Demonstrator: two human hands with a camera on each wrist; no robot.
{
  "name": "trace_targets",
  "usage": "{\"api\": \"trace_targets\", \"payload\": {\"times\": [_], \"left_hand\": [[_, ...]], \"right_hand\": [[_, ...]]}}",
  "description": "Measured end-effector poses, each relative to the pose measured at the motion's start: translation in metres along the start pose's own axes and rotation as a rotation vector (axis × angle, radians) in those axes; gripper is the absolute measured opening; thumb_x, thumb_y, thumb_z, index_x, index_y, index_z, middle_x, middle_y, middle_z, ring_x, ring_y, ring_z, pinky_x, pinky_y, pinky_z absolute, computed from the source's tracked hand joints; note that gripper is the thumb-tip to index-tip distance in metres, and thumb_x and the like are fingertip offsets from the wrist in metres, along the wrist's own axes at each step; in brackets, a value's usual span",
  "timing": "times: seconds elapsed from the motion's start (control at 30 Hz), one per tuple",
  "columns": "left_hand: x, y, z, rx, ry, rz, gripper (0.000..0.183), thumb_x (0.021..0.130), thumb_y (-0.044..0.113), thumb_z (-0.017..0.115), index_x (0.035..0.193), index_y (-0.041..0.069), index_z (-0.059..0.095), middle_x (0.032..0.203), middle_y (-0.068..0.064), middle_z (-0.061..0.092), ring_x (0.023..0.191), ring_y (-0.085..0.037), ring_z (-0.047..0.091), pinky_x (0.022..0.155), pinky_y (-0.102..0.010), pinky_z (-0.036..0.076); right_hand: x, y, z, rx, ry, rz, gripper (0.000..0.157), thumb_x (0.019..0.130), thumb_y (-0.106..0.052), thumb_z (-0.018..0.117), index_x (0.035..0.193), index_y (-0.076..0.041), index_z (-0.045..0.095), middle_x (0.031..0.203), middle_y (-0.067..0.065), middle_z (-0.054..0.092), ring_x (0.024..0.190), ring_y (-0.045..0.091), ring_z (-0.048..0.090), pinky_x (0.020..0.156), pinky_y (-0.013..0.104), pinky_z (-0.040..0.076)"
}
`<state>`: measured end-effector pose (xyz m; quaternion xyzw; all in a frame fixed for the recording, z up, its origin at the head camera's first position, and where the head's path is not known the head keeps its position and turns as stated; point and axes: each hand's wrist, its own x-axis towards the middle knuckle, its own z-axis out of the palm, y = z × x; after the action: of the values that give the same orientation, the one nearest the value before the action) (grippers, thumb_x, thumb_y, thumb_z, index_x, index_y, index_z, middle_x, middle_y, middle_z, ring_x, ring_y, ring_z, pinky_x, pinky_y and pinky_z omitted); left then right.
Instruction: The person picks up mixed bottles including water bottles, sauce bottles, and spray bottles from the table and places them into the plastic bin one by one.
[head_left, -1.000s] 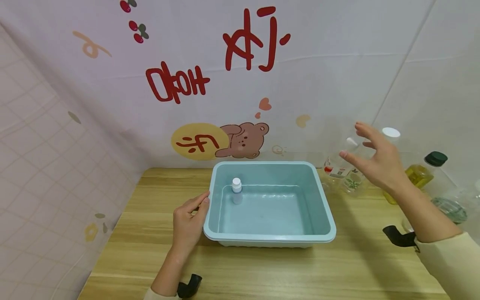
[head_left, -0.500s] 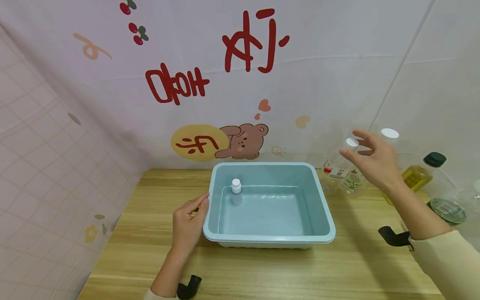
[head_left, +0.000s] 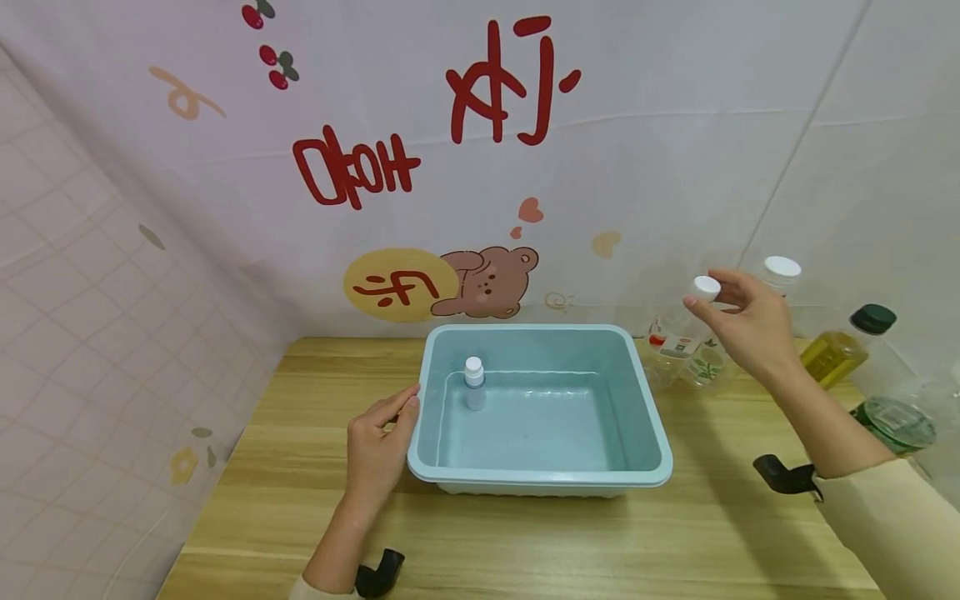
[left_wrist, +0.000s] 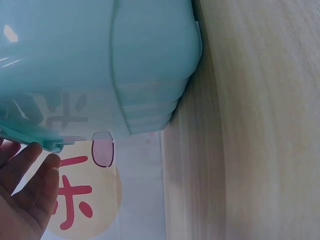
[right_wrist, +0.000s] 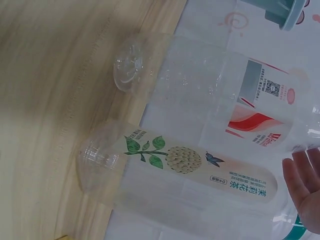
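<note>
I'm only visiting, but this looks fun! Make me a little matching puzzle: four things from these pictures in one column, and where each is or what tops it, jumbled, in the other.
Things:
1. Left hand
2. Right hand
3. Small bottle
4. Bottle of yellow liquid

Places and states:
A. Inside the light blue-green basin
B. Topped with a dark green cap
C. At the white cap of a clear bottle
D. At the basin's rim

Right pairs:
1-D
2-C
3-A
4-B
</note>
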<state>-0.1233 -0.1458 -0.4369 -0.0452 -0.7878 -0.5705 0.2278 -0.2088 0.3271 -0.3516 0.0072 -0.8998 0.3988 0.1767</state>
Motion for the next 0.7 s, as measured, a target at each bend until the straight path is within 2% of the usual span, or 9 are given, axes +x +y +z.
{"api": "trace_targets", "payload": {"times": [0.3, 0.7], "left_hand": [[-0.0002, 0.0007, 0.0004, -0.007, 0.005, -0.002, 0.021, 0.099, 0.007, 0.072, 0.117, 0.011, 0.082, 0.107, -0.006, 0.079, 0.082, -0.012, 0.067, 0.065, -0.018, 0.055], [-0.0006, 0.0004, 0.0002, -0.009, -0.001, -0.009, 0.021, 0.100, 0.008, 0.072, 0.118, 0.012, 0.082, 0.109, -0.006, 0.079, 0.083, -0.013, 0.066, 0.065, -0.018, 0.056]], "right_hand": [[0.0007, 0.0033, 0.0014, 0.000, 0.010, 0.001, 0.056, 0.098, -0.034, 0.076, 0.140, 0.000, 0.062, 0.122, 0.018, 0.070, 0.084, -0.016, 0.057, 0.067, 0.008, 0.049], [-0.0003, 0.0011, 0.0001, 0.000, 0.023, -0.004, 0.051, 0.096, -0.038, 0.077, 0.131, -0.002, 0.068, 0.102, -0.013, 0.070, 0.083, -0.014, 0.059, 0.066, 0.012, 0.049]]}}
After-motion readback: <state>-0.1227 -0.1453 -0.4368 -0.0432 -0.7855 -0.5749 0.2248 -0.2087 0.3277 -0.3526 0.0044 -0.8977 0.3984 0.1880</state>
